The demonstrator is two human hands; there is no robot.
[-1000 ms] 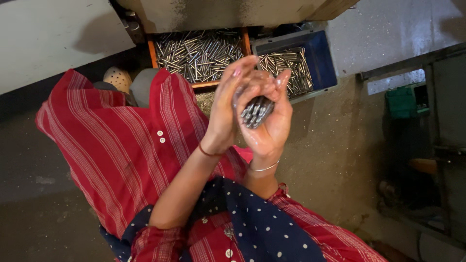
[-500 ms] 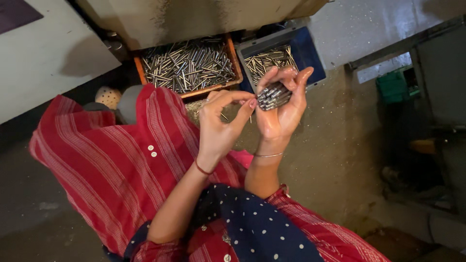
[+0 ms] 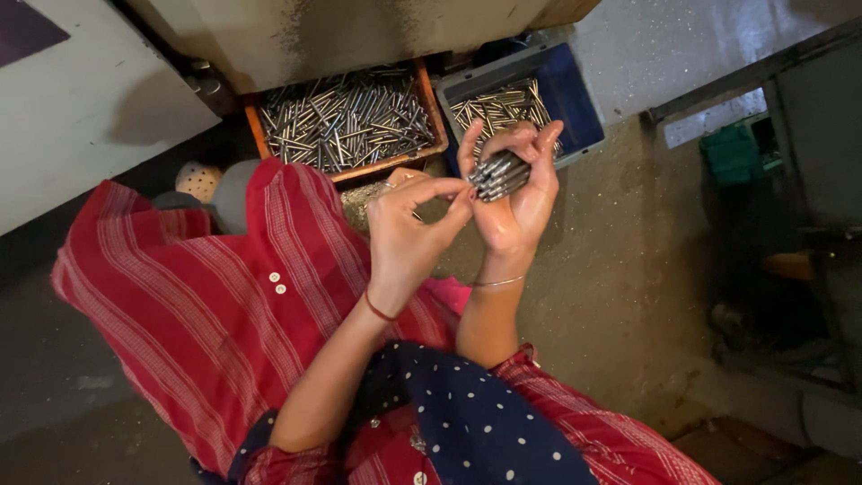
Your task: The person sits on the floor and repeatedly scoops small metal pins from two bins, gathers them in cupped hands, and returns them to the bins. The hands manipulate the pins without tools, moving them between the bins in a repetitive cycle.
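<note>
My right hand [image 3: 519,199] is raised palm-up and grips a bundle of short grey metal pins [image 3: 496,174] between thumb and fingers. My left hand [image 3: 409,232] is beside it, with thumb and forefinger pinched at the near end of the bundle, touching the pins. Both hands hover above my lap, which is covered by red striped cloth [image 3: 206,296]. Just beyond the hands lie an orange tray [image 3: 435,115] heaped with loose metal pins [image 3: 346,117] and a blue tray [image 3: 575,99] holding a smaller pile of pins.
A grey machine body [image 3: 359,31] overhangs the trays at the top. A pale panel [image 3: 81,117] stands at the left. Concrete floor [image 3: 620,296] spreads to the right, where a green box [image 3: 734,153] and a dark metal frame [image 3: 808,224] stand.
My hands have separated slightly. The right hand keeps the bundle, now fanned out sideways, while the left hand has shifted from clasping it to pinching its end.
</note>
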